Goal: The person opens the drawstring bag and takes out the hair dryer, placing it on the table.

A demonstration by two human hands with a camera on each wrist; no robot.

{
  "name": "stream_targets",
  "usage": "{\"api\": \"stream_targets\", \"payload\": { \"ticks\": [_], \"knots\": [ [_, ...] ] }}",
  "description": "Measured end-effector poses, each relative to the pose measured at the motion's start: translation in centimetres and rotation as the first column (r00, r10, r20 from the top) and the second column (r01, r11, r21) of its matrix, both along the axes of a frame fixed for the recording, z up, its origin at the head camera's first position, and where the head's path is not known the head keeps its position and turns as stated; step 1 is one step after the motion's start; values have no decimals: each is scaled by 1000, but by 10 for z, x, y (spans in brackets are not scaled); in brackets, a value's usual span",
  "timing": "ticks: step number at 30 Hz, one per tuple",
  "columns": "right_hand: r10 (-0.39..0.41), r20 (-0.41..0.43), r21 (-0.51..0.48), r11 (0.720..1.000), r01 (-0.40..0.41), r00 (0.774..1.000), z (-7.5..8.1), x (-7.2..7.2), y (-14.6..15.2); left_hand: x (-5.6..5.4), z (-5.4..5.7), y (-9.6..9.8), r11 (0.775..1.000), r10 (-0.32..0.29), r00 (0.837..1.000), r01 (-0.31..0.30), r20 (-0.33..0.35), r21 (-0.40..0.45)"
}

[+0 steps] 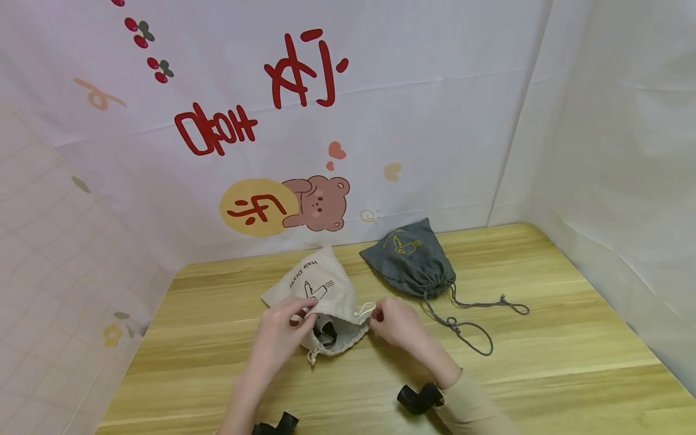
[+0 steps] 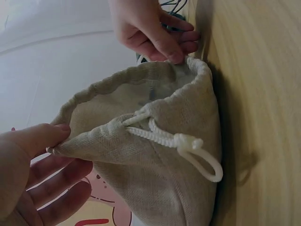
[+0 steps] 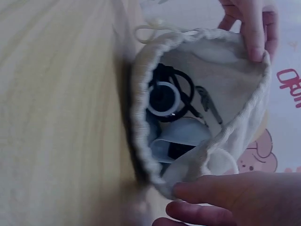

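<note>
A beige drawstring bag [image 1: 339, 293], printed "Hair Dryer" with a dryer drawing, lies on the table with its mouth spread toward me. My left hand [image 1: 280, 329] pinches the upper edge of the mouth between thumb and fingers, as the left wrist view shows. At the opposite side of the rim, my right hand [image 1: 396, 323] pinches the cloth beside a white cord loop [image 3: 223, 161]. Inside the bag, the right wrist view shows a white appliance part [image 3: 186, 132] with a dark opening, a white-edged black ring [image 3: 163, 99] and a looped black cord [image 3: 190, 84].
A dark grey drawstring bag [image 1: 413, 260] with a yellow dryer print lies behind and to the right, mouth gathered. Its long cords [image 1: 478, 329] trail over the wooden table [image 1: 544, 374]. A printed white cloth [image 1: 435, 121] hangs behind the table.
</note>
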State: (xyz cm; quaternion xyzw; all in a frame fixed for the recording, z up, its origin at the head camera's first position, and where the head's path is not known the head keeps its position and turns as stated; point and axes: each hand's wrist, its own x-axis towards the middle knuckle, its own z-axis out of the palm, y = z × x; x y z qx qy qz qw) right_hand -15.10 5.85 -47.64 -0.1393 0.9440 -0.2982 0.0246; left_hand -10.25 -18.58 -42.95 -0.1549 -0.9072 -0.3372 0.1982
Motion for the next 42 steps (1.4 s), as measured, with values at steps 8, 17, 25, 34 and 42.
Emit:
{"api": "stream_targets", "payload": {
  "ticks": [8,17,25,34,42],
  "knots": [
    [4,0,22,1000,-4,1000,13,3,1,2,3,4,999,33,990,-28,139,-37],
    [4,-129,44,999,2,992,31,23,13,-6,-3,-5,992,21,979,-46,203,119],
    [99,-290,2,995,-103,952,34,38,11,-9,-11,-11,997,18,943,-43,333,68],
    [244,-366,1,965,-262,898,21,48,0,-7,-27,-4,992,80,963,-51,257,-116],
    [278,-375,62,959,-275,884,12,46,-6,-5,-38,-2,950,86,991,-50,105,-308]
  ]
}}
